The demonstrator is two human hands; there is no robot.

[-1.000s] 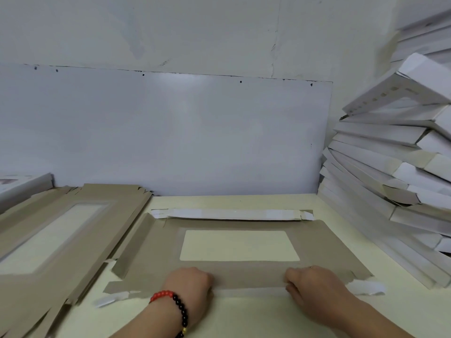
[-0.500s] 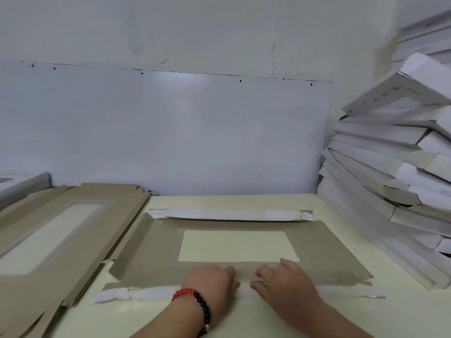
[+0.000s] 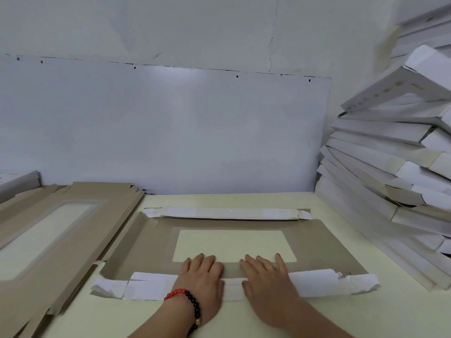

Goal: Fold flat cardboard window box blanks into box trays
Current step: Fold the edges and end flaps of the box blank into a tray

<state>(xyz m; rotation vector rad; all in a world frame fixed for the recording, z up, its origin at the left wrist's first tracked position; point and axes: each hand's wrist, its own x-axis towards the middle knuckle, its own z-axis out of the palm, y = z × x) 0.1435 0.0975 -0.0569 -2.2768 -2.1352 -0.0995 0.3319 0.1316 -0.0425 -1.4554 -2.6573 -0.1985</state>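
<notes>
Now the blank [image 3: 234,245] lies flat, brown side up, mid-table [image 3: 341,318], w/ its near flap [image 3: 151,285] folded over white-side-up. Left hand [image 3: 201,276] & right hand [image 3: 267,276] both lie flat, fingers straight, pressing the flap's middle, prob. to set the crease. Far flap [image 3: 229,212] already folded; unfolded blanks [image 3: 48,230] stacked left, finished trays [image 3: 390,167] piled right, within reach.

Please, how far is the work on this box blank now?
Done: the far flap lies folded over, white side up, and finished trays are stacked at right. In hand: the left hand and right hand press the near flap flat. Left: the side flaps look unfolded, and a stack of flat blanks waits at left.
</notes>
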